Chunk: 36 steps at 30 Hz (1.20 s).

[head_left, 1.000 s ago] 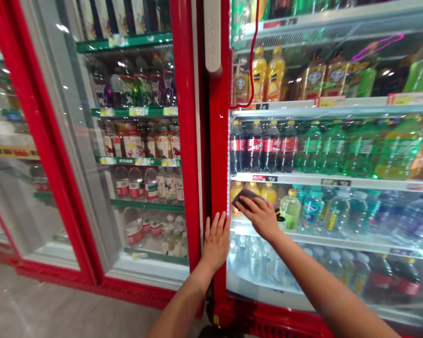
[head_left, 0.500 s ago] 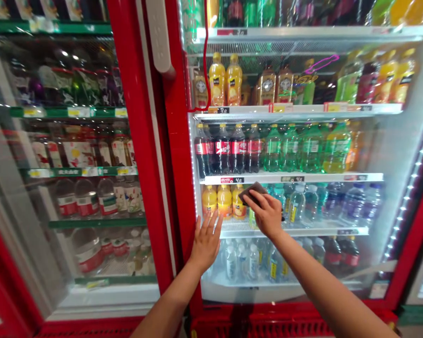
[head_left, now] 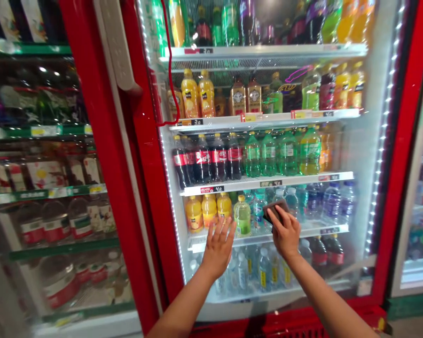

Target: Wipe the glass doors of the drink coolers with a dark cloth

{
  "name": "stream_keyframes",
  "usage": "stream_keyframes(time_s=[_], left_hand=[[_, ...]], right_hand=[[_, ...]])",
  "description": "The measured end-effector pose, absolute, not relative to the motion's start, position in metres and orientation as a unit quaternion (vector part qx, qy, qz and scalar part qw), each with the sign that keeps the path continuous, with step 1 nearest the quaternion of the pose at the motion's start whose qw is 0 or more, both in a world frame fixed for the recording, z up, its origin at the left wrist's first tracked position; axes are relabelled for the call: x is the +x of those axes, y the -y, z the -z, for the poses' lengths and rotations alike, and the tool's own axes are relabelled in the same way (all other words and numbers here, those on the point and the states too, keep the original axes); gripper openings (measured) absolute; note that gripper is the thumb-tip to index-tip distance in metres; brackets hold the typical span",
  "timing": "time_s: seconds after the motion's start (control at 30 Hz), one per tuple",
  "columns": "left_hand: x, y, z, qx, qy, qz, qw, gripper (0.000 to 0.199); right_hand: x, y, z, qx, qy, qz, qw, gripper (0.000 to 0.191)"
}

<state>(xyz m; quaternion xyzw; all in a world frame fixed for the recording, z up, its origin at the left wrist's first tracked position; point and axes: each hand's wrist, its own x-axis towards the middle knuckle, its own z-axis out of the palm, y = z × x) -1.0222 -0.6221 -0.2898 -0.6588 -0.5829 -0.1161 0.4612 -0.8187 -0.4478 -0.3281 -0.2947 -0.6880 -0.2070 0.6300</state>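
Note:
My right hand pinches a dark, flat, brown-grey pad in front of the glass door of a lit drinks cooler. The pad covers part of the clear bottles behind it on the second shelf from the bottom. To its left, my left hand holds nothing; its fingers are spread and point upward at the glass, below the orange juice bottles. Whether its palm touches the glass I cannot tell. A pale green bottle shows between the two hands.
The cooler's red door frame runs up the left, with a long pale handle beside it. Cola bottles and green soda bottles stand on the shelf above the hands. Another stocked cooler is at left.
Both hands have moved right across the cooler front, the right one also slightly down. The pale green bottle has come into fuller view. My head view has shifted to the right.

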Motion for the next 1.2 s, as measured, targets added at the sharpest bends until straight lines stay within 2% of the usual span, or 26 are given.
stream_keyframes(time_s=[0.1,0.2,0.3,0.4,0.53,0.63,0.77,0.87,1.0,1.1,1.2], left_hand=[[-1.008,0.608,0.295,-0.672,0.566,0.112,0.464,0.083],[-0.992,0.594,0.301,-0.684,0.563,0.101,0.452,0.084],[-0.975,0.58,0.305,-0.695,0.564,0.09,0.437,0.084],[-0.958,0.566,0.306,-0.708,0.55,0.093,0.433,0.084],[-0.939,0.546,0.308,-0.721,0.532,0.094,0.433,0.083],[-0.927,0.528,0.307,-0.728,0.508,0.097,0.451,0.079],[-0.91,0.505,0.305,-0.739,0.483,0.101,0.458,0.079],[-0.899,0.494,0.306,-0.748,0.479,0.094,0.451,0.082],[-0.888,0.484,0.308,-0.764,0.469,0.075,0.436,0.084],[-0.879,0.473,0.307,-0.772,0.46,0.07,0.433,0.084],[-0.87,0.459,0.304,-0.77,0.46,0.077,0.436,0.088]], right_hand=[[-0.813,0.452,0.35,-0.278,0.72,0.21,0.6,0.071],[-0.802,0.442,0.343,-0.236,0.755,0.217,0.572,0.068],[-0.778,0.417,0.328,-0.262,0.725,0.212,0.601,0.071],[-0.756,0.402,0.34,-0.319,0.673,0.196,0.638,0.075],[-0.749,0.402,0.363,-0.303,0.699,0.184,0.621,0.078],[-0.742,0.388,0.348,-0.26,0.728,0.188,0.606,0.077],[-0.712,0.356,0.329,-0.307,0.673,0.174,0.65,0.079],[-0.7,0.355,0.353,-0.355,0.643,0.145,0.663,0.086],[-0.699,0.367,0.379,-0.319,0.708,0.13,0.617,0.089],[-0.686,0.351,0.365,-0.293,0.732,0.126,0.602,0.086],[-0.664,0.322,0.354,-0.344,0.673,0.099,0.648,0.092]])
